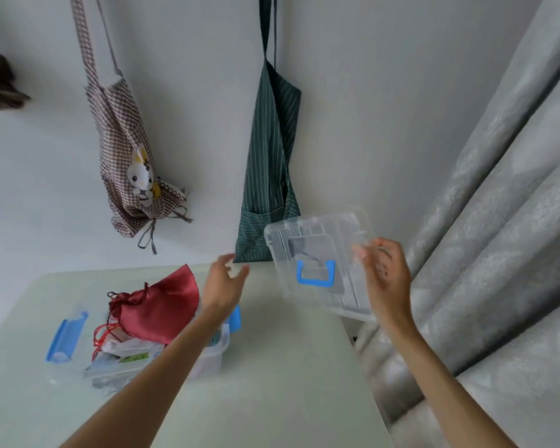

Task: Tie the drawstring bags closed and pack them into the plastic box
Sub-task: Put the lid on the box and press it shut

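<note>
Gripped at its right edge by the right hand (387,273), a clear plastic lid with a blue handle (317,263) is held tilted in the air above the far right corner of the pale green table (288,367); the fingers curl round the lid's rim. Left hand (223,282): raised above the table with fingers loosely spread, holding nothing, reaching toward the lid's near-left edge but apart from it. Clear plastic box with blue side latches (207,357): stands open on the table's left part, below the left forearm. Red satin drawstring bag (165,305): lies on top of the box's contents with its neck gathered and cord trailing; whether the cord is knotted cannot be told. White bags or packets (126,347) lie beneath it, blurred. Detached blue latch piece (65,337): rests on the table left of the box. Judged progress: packing appears largely done, the bags sitting high in the box; fitting the lid and fastening the latches remain.
</note>
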Available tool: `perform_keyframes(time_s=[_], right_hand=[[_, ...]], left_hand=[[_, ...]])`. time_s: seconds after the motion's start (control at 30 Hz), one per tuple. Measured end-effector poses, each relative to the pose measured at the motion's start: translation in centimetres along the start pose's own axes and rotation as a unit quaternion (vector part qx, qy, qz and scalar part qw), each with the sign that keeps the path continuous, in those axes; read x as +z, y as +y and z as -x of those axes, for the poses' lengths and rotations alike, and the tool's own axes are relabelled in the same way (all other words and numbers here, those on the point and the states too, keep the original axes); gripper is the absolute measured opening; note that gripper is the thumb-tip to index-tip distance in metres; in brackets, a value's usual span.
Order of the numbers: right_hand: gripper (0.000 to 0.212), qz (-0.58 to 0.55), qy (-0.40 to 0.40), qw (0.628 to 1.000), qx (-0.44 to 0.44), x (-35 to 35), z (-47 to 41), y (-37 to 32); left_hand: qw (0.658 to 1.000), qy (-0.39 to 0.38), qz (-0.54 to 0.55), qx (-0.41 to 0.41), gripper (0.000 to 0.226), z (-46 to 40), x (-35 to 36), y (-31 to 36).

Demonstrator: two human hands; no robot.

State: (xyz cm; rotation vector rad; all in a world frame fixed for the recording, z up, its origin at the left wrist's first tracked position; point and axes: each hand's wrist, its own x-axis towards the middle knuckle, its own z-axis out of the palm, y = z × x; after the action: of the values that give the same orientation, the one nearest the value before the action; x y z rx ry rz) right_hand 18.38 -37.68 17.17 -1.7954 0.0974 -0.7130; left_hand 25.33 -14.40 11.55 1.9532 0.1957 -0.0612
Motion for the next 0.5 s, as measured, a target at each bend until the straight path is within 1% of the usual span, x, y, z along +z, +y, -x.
perform_keyframes(time_s=[0.03, 0.07, 0.13, 0.17, 0.2, 0.23, 0.33, 0.37, 0.43, 0.5], right_hand=[[0.013, -0.041, 0.016, 0.999, 0.01, 0.5, -0.6, -1.4], [0.013, -0.074, 0.027, 0.997, 0.023, 1.1, -1.2, -2.4], [0.012, -0.131, 0.035, 0.987, 0.086, 2.8, -1.9, -3.7], [0.01, -0.168, 0.021, 0.976, 0.136, 4.8, -2.0, -4.1], [0.007, -0.205, 0.011, 0.961, 0.186, 5.4, -2.1, -3.7], [0.003, -0.241, -0.013, 0.943, 0.231, 6.7, -1.9, -3.5], [0.004, -0.297, -0.081, 0.895, 0.323, 12.0, -0.7, -2.1], [0.004, -0.306, -0.105, 0.882, 0.343, 14.0, -0.1, -1.8], [0.009, -0.303, -0.141, 0.864, 0.376, 17.0, 0.7, -0.9], [0.018, -0.282, -0.146, 0.859, 0.401, 19.5, 1.5, 0.1]], left_hand=[[0.999, 0.032, -0.036, 0.015, 0.061, -0.3, -2.0, 0.7], [0.997, 0.051, -0.058, 0.012, 0.071, -0.6, -3.9, 1.4], [0.997, 0.045, -0.065, -0.014, 0.087, -1.7, -7.5, 1.6], [0.998, 0.034, -0.054, -0.031, 0.093, -2.1, -10.1, 1.5], [0.999, 0.012, -0.036, -0.036, 0.101, -2.4, -11.0, 1.4], [0.999, 0.005, -0.019, -0.042, 0.102, -2.6, -12.5, 1.0], [0.996, 0.041, -0.046, -0.066, 0.064, -2.1, -17.7, -1.6], [0.993, 0.056, -0.056, -0.088, 0.061, -2.0, -19.6, -2.8], [0.991, 0.054, -0.049, -0.115, 0.053, -1.9, -22.4, -4.9], [0.989, 0.05, -0.039, -0.136, 0.043, -1.7, -24.1, -7.1]])
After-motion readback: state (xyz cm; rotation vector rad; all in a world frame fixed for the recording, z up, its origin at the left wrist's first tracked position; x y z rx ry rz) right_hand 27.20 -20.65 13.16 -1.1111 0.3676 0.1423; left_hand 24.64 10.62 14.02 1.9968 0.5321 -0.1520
